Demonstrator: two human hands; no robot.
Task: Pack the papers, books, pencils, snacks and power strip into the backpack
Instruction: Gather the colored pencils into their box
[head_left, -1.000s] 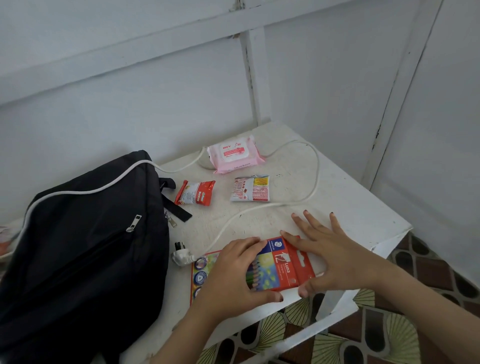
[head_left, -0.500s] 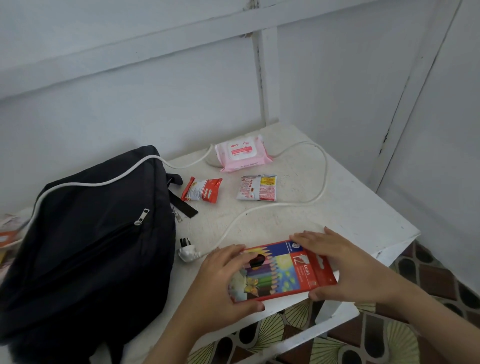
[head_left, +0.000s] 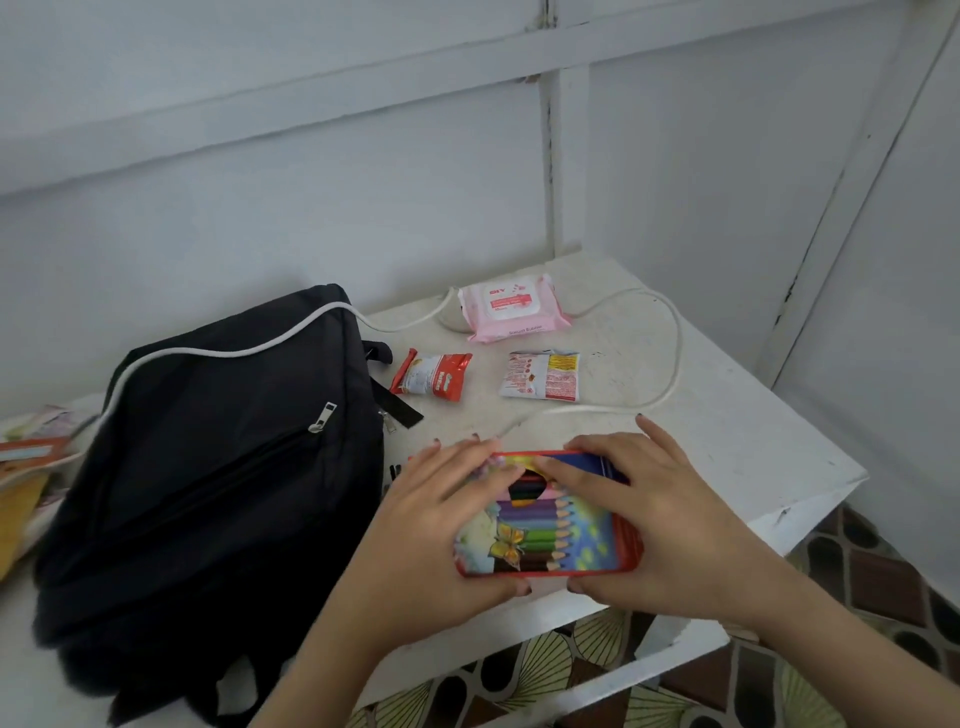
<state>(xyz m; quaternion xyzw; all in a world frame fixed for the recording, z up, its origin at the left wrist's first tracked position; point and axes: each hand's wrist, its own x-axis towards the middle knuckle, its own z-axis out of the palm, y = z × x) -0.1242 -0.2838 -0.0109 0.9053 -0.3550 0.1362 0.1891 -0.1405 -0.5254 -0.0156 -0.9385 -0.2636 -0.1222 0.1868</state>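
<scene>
Both hands hold a red box of coloured pencils lifted above the table's front edge. My left hand grips its left side, thumb under the bottom edge. My right hand grips the right side, fingers over the top. The black backpack lies zipped at the left. A white power cord loops over the table and across the backpack. Two snack packets, a red one and a white one, lie behind the box. Papers and books show at the far left.
A pink pack of wet wipes lies at the back of the white table. White panelled walls close in behind and to the right. Patterned floor tiles show beyond the table's front right corner.
The pencil box has been lifted off the table and turned upright toward me. Both hands now grip its sides. The view has shifted slightly, showing more of the left.
</scene>
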